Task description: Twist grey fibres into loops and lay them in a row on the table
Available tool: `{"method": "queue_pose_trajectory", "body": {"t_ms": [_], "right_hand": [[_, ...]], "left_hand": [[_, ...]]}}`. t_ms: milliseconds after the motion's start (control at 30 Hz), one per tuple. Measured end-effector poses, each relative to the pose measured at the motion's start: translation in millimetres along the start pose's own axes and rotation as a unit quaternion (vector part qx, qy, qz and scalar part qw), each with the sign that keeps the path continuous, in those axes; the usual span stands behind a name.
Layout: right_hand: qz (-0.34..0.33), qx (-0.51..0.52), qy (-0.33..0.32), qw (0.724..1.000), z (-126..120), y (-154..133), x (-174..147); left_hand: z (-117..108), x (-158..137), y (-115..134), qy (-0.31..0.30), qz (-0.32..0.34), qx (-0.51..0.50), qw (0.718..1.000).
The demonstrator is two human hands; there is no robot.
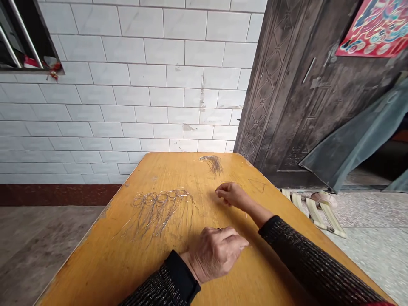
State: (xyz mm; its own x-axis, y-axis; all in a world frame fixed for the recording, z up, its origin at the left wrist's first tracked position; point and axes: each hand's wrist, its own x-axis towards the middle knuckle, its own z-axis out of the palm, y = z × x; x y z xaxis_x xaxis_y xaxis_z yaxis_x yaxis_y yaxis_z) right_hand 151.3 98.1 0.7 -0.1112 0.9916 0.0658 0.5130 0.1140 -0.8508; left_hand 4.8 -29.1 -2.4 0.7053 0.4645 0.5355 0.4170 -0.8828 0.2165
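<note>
Close to me, my left hand is closed over the table, thumb and forefinger pressed together and pointing right. Whatever it may hold is too thin or hidden to make out. Farther forward and to the right, my right hand has its fingers curled in a pinch just above the tabletop; I cannot make out anything in them. Left of both hands lies a row of thin wires with looped ends, their loose tails spread toward me. A bundle of bent thin wires rests near the far edge.
The yellow wooden table reaches to a white tiled wall. One thin bent wire lies near its right edge. A dark carved door and a hanging curtain are on the right, with a slatted seat below.
</note>
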Motion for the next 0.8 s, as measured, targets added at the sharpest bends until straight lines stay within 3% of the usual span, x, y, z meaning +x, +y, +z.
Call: {"method": "queue_pose_trajectory", "body": {"t_ms": [100,300,567,800], "right_hand": [[-0.039,-0.051,-0.045,0.997,33,-14,-8],[-0.073,-0.178,-0.024,0.981,69,-31,3],[-0.056,-0.25,-0.016,0.966,63,-23,1],[-0.046,-0.168,-0.035,0.984,57,-15,-9]], "left_hand": [[0,-3,2,0.02,0.018,0.009,1.0],[4,-3,0,0.09,0.077,0.046,0.992],[5,-3,-1,0.086,0.08,0.059,0.991],[7,-3,-5,0.075,0.061,0.07,0.993]]}}
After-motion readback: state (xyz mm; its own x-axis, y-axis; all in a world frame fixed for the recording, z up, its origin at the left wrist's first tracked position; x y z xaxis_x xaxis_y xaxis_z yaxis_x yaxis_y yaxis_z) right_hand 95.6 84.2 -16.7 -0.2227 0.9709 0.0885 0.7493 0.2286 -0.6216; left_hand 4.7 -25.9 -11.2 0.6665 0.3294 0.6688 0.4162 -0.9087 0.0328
